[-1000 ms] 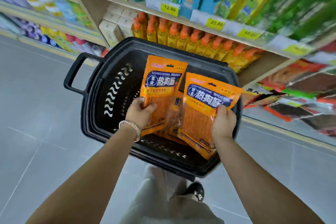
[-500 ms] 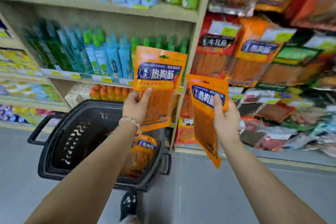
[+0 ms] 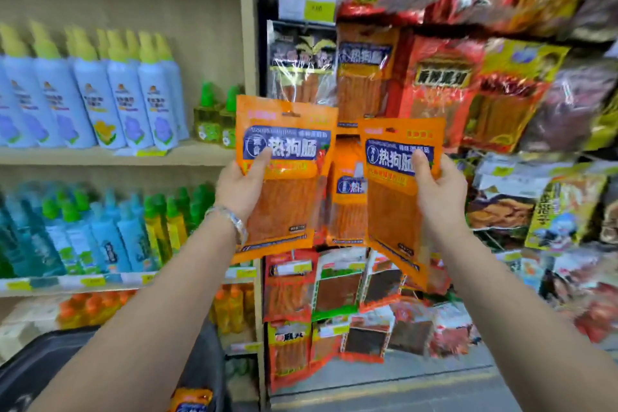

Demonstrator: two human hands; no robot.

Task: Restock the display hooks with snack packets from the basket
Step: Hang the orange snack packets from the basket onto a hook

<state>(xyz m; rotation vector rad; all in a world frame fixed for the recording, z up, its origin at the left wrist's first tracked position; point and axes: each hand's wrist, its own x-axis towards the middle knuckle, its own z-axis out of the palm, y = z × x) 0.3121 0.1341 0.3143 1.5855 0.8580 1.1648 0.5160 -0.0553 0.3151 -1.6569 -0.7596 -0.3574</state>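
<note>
At seven o'clock, nearest the camera, the black basket is sitting low beside the person, with a spare packet showing by its right edge near six o'clock. Above it both forearms are reaching forward. The left hand, wearing a bracelet, is gripping an orange snack packet just left of centre, thumb pressing across its blue label. The right hand is gripping a second orange packet just right of centre in the same way. Both are being held upright and apart, covering part of the hook display behind. In the gap between them a matching packet is hanging on the display, and another one is hanging at twelve o'clock among crowded red and clear snack bags. At nine o'clock, beyond the wooden upright, pale blue bottles are standing on a shelf.
</note>
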